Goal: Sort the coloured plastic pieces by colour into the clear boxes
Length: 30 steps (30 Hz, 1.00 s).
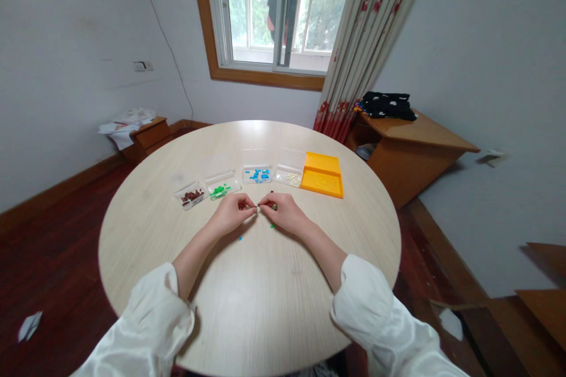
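A tiny pale piece (pixel 258 210) sits over the table (pixel 265 300) between my left hand (pixel 233 212) and right hand (pixel 286 212), each grip apparently pinching it. Uneven pressure could flick it away, and dragging either hand could scatter the loose green bit (pixel 272 226) and blue bit (pixel 240 238) nearby.

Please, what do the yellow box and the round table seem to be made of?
Yellow box: probably plastic, satin-looking, judging by its even colour and thin raised rim.
Round table: wood or wood-look laminate, smooth, with pale grain lines.
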Tool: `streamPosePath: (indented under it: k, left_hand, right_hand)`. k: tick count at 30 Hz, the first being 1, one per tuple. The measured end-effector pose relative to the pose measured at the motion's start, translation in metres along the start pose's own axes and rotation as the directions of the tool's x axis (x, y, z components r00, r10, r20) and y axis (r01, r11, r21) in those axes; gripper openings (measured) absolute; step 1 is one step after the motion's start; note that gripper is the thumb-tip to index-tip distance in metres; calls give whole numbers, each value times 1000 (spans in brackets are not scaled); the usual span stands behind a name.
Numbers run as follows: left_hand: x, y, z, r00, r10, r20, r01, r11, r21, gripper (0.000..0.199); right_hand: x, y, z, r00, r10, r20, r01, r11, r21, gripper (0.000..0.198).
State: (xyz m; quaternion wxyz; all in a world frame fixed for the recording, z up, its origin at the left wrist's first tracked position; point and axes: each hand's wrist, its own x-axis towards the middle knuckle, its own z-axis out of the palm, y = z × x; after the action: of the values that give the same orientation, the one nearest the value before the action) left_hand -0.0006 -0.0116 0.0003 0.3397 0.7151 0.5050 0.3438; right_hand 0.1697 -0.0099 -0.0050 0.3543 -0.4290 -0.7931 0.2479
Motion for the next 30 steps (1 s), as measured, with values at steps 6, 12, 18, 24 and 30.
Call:
streamPosePath:
  k: [6, 12, 18, 24, 30]
  left_hand:
    - [1, 0, 0, 999, -33, -10, 31, 994, -101, 19]
    - [2, -1, 1, 998, -40, -41, 34, 989, -145, 16]
    - [1, 3, 0, 998, -42, -37, 35, 981, -191, 14]
    - [1, 6, 0, 998, -55, -42, 45, 973, -225, 15]
    - [2, 6, 1, 996, -59, -66, 38, 959, -282, 15]
  right_hand:
    - [-1, 1, 3, 999, -22, -37, 25, 998, 65, 9]
    - [-1, 1, 3, 995, -72, -72, 80, 989, 122, 3]
    - [0, -1, 3, 995, -67, -72, 77, 987, 143, 6]
    - [0, -3, 2, 996, -69, -60, 77, 987, 144, 8]
    - [0, 1, 4, 995, -46, -91, 62, 981, 186, 7]
